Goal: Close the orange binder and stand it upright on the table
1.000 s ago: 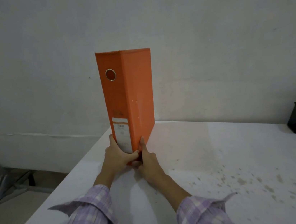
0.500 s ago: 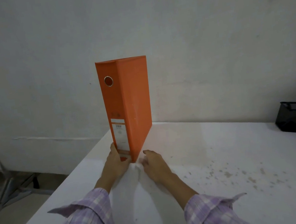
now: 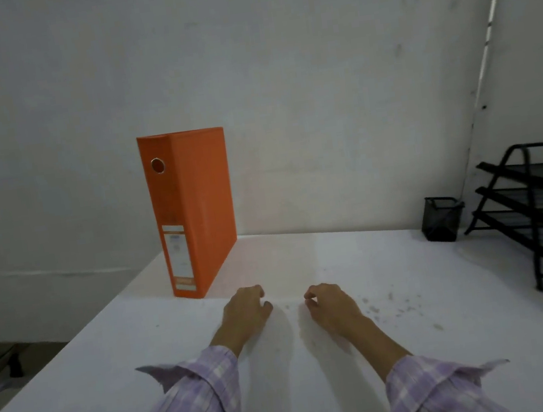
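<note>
The orange binder is closed and stands upright by itself on the white table, near the table's far left corner, its spine with a ring hole and white label facing me. My left hand rests on the table just to the right of and nearer than the binder's base, apart from it, fingers curled and holding nothing. My right hand lies beside it, also loosely curled and empty.
A black mesh pen cup stands at the far right of the table. A black tiered paper tray sits at the right edge. The wall is close behind. Small specks dot the table right of my hands. The table's left edge drops to the floor.
Both hands have let go of the binder's base and drawn back toward me. The binder stays standing alone. The view has shifted right, showing the paper tray.
</note>
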